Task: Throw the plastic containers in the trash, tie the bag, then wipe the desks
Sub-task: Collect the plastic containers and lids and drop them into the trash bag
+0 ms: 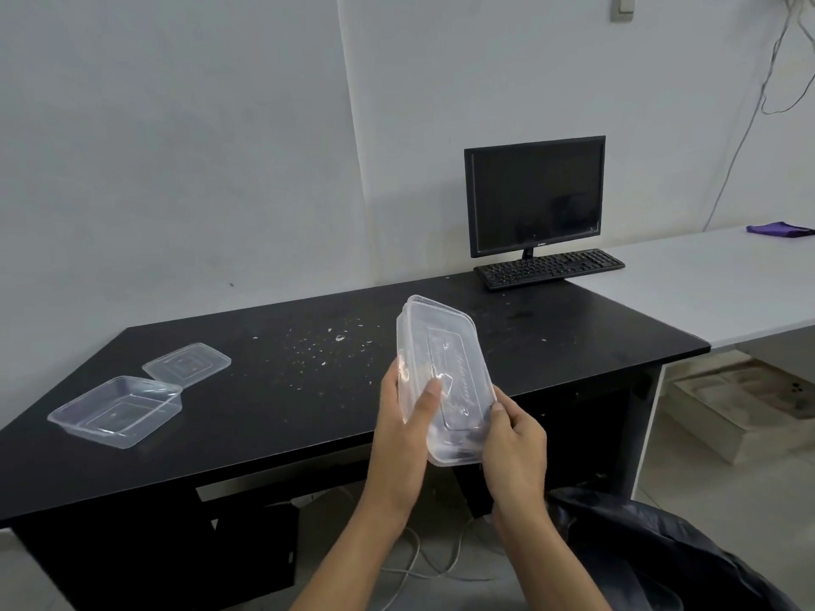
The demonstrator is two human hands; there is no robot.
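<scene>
A clear lidded plastic container [445,355] is held tilted above the front edge of the black desk [282,390]. My left hand [405,416] grips its left side, thumb on the lid. Its lower right corner is gripped by my right hand [514,438]. An open clear container [117,410] lies at the desk's left end, and a loose clear lid [187,362] leans on its far rim. The black trash bag [670,553] sits open on the floor at the lower right. A purple cloth [778,228] lies on the white desk [714,284].
Crumbs [317,350] are scattered over the middle of the black desk. A dark monitor [534,194] and black keyboard [549,267] stand at its back right. Cables [423,562] run on the floor under the desk. A pale slab [749,403] lies under the white desk.
</scene>
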